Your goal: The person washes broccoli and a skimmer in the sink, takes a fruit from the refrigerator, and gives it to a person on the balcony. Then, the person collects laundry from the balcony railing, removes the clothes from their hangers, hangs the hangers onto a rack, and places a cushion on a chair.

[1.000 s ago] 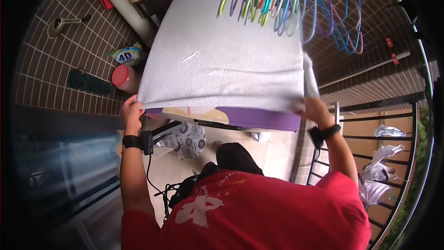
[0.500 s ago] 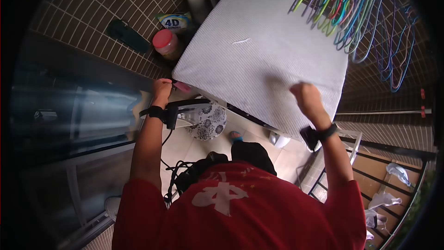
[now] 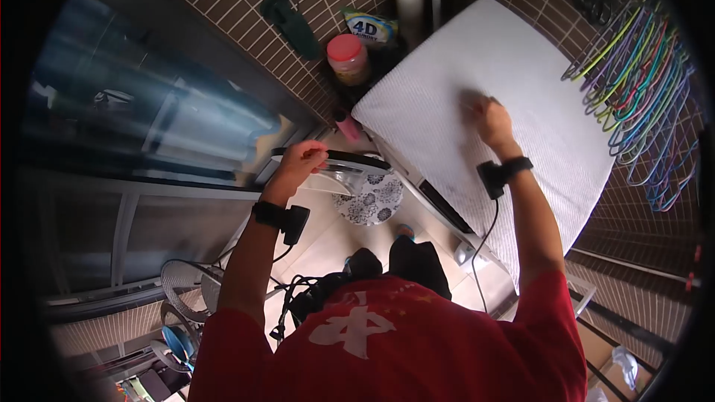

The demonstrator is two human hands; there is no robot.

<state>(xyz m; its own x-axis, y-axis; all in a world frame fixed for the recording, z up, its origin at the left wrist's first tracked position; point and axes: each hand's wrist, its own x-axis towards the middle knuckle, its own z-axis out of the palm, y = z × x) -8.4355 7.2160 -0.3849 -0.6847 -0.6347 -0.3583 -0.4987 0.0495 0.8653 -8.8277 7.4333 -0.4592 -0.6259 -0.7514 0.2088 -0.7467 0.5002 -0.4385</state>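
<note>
A white textured cloth (image 3: pixel 551 104) covers the top of a front-loading machine (image 3: pixel 417 176), smooth, with its near side hanging over the edge. Over the middle of the cloth is my right hand (image 3: pixel 495 125), fingers pinched together; what they hold, if anything, is too small to make out. A dark shadow falls beside its fingertips. My left hand (image 3: pixel 299 165) is off the cloth to the left, beside the black-rimmed round door (image 3: pixel 357 160) that stands open. Its fingers are curled together with nothing visible between them.
A red-lidded jar (image 3: pixel 348 59) and a 4D laundry bag (image 3: pixel 370 27) stand beyond the left corner. Colourful hangers (image 3: pixel 640 82) hang at the right. Below are a patterned round stool (image 3: pixel 372 197) and a pink item (image 3: pixel 347 126). A glass panel (image 3: pixel 171 112) is at the left.
The cloth's near edge went from being held up to lying down over the machine. Both hands let go of it; my right hand moved onto its middle. The view turned left.
</note>
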